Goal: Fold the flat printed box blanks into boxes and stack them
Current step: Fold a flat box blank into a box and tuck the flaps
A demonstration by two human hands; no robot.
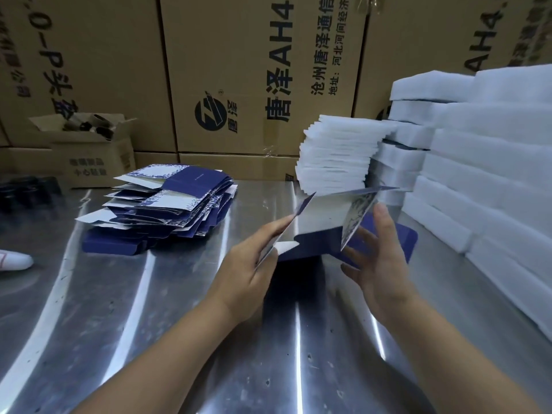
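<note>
A blue and white printed box blank [322, 216] is held half opened above the steel table [134, 309], its white inside facing me. My left hand [251, 264] grips its left panel, fingers along the outside and the thumb behind a white flap. My right hand [376, 255] holds the right printed panel, fingers spread around its lower edge. A pile of flat blue and white blanks [170, 201] lies at the left middle of the table.
Stacks of white foam sheets [337, 153] stand behind the hands, and taller foam stacks [484, 162] fill the right side. Large cardboard cartons [239, 70] wall the back. A small open carton [89, 150] sits at the back left. A white object [15, 261] pokes in at the left edge.
</note>
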